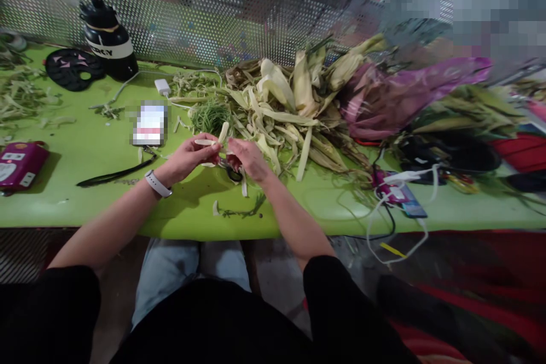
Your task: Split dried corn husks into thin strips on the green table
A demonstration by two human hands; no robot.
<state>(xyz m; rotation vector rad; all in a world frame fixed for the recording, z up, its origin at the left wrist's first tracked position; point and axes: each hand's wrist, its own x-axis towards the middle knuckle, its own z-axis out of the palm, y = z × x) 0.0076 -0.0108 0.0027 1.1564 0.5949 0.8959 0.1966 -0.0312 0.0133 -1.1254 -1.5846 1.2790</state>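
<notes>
Between the finger and thumb of my left hand are pale cut strips of corn husk, fanned out like petals. My right hand meets it from the right, its fingers closed at the base of the same strips. Beneath those right fingers shows a dark looped handle, which looks like scissors; whether the hand holds them I cannot tell. Just behind the hands lies a bundle of thin green strands. A green sprig with a pale tip lies on the table in front of them.
A big heap of corn husks and a pink plastic bag fill the back right of the green table. Left are a phone, black strap, black jug and magenta box. White cables hang off the right edge.
</notes>
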